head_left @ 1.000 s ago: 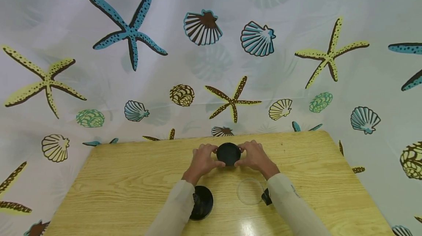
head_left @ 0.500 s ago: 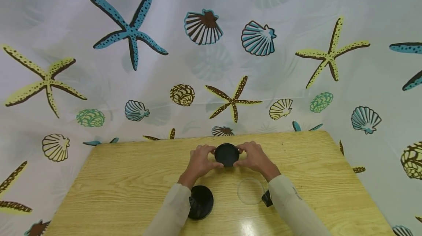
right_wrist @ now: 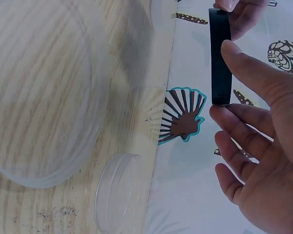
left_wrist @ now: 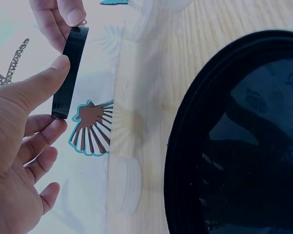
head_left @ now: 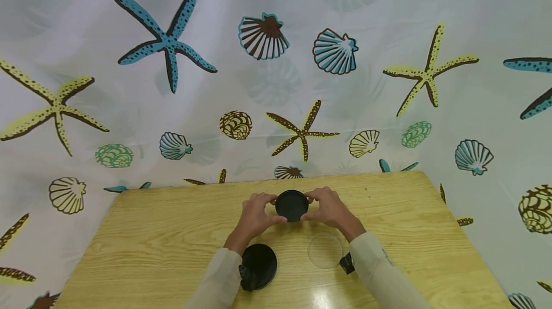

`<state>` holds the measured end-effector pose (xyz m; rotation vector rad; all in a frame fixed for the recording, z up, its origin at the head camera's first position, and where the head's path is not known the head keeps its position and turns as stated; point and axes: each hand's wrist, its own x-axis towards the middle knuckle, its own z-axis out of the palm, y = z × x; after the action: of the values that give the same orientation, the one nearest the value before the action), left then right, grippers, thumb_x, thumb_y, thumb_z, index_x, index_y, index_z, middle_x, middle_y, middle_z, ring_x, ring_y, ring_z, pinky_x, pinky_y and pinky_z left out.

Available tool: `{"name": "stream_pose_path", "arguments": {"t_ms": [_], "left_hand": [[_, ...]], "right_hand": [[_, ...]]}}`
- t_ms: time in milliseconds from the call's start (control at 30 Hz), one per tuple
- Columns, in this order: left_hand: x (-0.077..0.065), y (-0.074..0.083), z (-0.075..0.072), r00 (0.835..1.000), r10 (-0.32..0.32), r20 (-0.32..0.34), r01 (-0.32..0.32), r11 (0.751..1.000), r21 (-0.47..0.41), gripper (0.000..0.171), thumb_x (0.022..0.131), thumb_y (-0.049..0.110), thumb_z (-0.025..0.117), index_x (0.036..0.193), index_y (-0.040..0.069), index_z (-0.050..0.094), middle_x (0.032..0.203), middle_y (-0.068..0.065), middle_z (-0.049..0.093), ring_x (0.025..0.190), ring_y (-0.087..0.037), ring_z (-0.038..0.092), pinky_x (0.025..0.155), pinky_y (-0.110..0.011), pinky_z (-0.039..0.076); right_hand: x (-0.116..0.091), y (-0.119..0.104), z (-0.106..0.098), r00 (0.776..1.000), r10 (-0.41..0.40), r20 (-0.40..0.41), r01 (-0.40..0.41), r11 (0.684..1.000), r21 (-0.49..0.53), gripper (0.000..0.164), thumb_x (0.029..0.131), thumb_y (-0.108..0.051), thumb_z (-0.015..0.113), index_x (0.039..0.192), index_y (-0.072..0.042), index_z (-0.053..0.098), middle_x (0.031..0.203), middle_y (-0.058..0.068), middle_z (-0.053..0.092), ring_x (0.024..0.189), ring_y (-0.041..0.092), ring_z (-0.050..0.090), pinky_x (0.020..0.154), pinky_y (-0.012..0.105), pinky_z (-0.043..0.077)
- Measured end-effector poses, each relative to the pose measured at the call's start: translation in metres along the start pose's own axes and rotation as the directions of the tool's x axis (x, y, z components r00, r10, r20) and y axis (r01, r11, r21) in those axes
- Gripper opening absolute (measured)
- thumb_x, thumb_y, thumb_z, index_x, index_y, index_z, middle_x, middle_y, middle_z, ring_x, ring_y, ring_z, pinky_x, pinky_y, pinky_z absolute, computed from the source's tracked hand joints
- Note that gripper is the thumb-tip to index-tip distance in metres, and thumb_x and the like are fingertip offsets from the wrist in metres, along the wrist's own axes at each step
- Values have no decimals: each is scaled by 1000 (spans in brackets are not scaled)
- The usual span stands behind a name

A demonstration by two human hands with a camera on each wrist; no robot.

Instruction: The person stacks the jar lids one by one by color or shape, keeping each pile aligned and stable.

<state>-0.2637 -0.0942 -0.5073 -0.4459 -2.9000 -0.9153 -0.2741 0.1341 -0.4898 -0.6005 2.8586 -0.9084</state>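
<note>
Disc [head_left: 292, 205] pinched by edges, thumb and fingertips each side, in left hand [head_left: 254, 215] and right hand [head_left: 328, 208], seemingly above surface [head_left: 172, 232]. Step looks like two-handed holding; next move calls for level, matched grip.

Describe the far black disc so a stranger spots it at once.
Find the wooden table, then look toward its far edge. There the left grip and right grip hold one black disc between them. Unlike the nearer black dish and clear dish, which rest on the table, it alone is held.
</note>
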Motion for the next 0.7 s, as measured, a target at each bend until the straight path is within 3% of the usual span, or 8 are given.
{"name": "stream_pose_path", "arguments": {"t_ms": [400, 700], "left_hand": [[-11, -3, -8, 1000, 14, 1, -14, 1000, -25, 58, 73, 40, 79, 122, 12, 63, 105, -3, 65, 92, -21, 52, 84, -47, 34], [-19, -5, -12, 1000, 4, -6, -5, 999, -51, 56, 73, 37, 80, 120, 12, 64, 103, -2, 64, 92, -24, 53, 83, -47, 34]], "right_hand": [[-3, -5, 4, 1000, 3, 3, -3, 1000, 3, 62, 73, -37, 81, 125, -11, 63, 102, 5, 64, 99, 25, 52, 89, 45, 41], [-5, -12, 5, 1000, -12, 15, 12, 1000, 13, 61, 72, -37, 81, 124, -10, 63, 102, 3, 64, 107, 26, 52, 98, 50, 37]]}}
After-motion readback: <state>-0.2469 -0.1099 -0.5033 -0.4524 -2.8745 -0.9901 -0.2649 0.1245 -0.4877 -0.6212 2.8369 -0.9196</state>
